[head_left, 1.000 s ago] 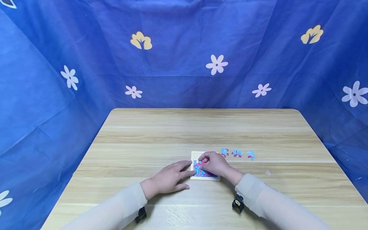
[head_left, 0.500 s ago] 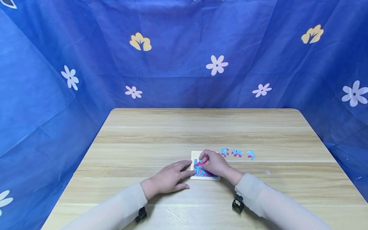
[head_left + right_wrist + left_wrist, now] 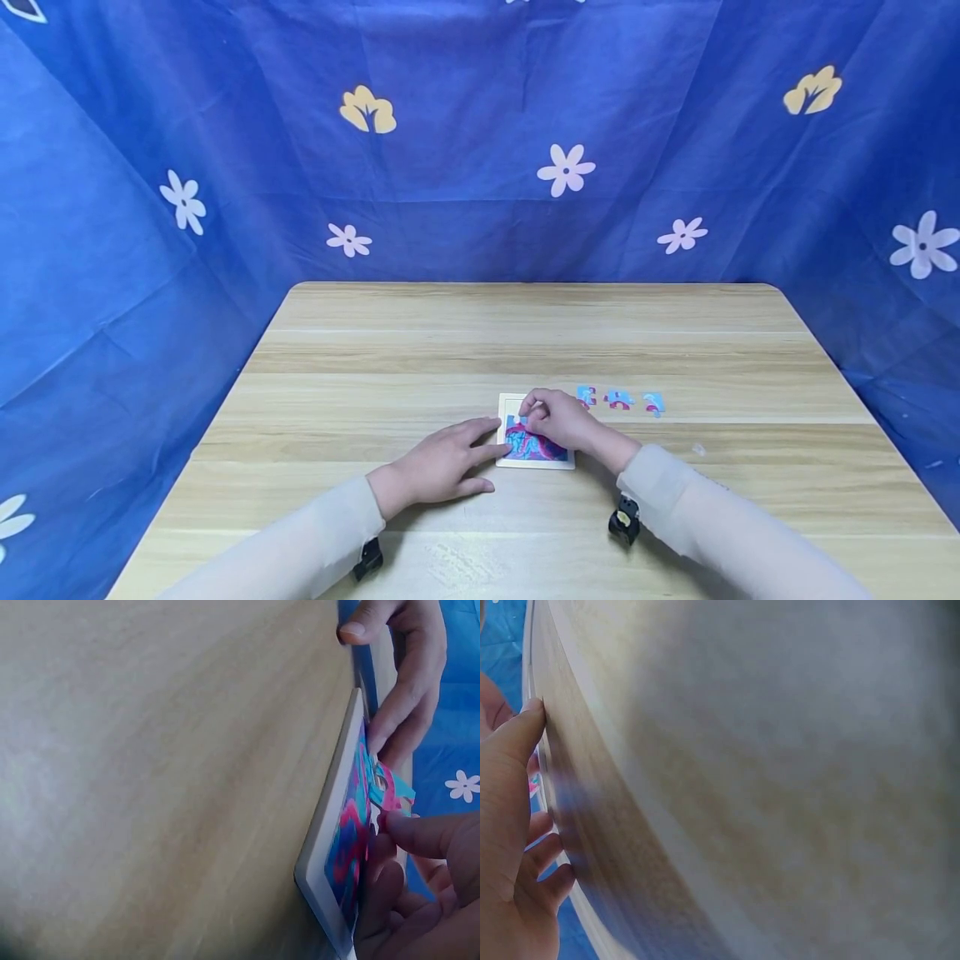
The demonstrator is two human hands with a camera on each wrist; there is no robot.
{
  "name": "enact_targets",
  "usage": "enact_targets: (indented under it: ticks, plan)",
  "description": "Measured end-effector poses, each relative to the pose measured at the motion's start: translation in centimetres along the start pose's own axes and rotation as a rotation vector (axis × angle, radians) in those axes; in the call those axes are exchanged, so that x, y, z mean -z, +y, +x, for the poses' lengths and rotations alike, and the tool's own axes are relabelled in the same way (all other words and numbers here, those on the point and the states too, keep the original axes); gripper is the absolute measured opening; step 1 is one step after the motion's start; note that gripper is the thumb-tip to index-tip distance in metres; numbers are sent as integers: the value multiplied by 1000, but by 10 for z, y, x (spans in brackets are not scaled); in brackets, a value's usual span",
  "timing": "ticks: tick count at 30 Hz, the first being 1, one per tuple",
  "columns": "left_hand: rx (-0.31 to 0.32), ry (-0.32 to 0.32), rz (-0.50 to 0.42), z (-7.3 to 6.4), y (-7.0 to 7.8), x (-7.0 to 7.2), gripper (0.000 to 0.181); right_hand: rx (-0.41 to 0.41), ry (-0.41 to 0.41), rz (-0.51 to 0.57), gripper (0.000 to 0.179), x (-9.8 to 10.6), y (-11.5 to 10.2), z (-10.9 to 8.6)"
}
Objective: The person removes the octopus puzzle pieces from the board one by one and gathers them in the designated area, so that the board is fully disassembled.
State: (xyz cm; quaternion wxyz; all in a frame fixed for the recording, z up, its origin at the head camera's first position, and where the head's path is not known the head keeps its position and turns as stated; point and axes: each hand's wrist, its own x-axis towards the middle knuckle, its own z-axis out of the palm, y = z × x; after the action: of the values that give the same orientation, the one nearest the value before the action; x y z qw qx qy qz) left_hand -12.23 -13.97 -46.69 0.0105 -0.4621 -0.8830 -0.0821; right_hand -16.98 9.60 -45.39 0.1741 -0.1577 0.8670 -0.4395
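A small jigsaw puzzle in a pale square tray (image 3: 536, 467) lies on the table, its lower part filled with blue, pink and purple pieces. My left hand (image 3: 442, 465) rests at the tray's left side, fingers extended, fingertips touching rim and picture. Over the upper right of the tray, my right hand (image 3: 562, 421) pinches a teal and pink puzzle piece (image 3: 394, 791) between thumb and finger. In the right wrist view this piece stands tilted up from the tray (image 3: 319, 881). My right hand covers the tray's upper right corner.
Three loose puzzle pieces lie in a row right of the tray: a left one (image 3: 585, 393), a middle one (image 3: 618, 400) and a right one (image 3: 654, 404). The wooden table (image 3: 360, 358) meets a blue flowered cloth (image 3: 465, 167) behind.
My right hand has shifted slightly up and to the right over the tray, uncovering more of the picture's lower right. My left hand stays in place.
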Motion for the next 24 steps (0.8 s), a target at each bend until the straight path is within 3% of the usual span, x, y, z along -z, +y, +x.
enact_targets:
  ticks: [9, 24]
  plan:
    - [2, -5, 11, 0, 0, 0, 56, -49, -41, 172, 14, 9, 5, 2]
    - [3, -16, 20, -1, -1, -2, 56, -132, -64, 275, 16, 29, 17, -6]
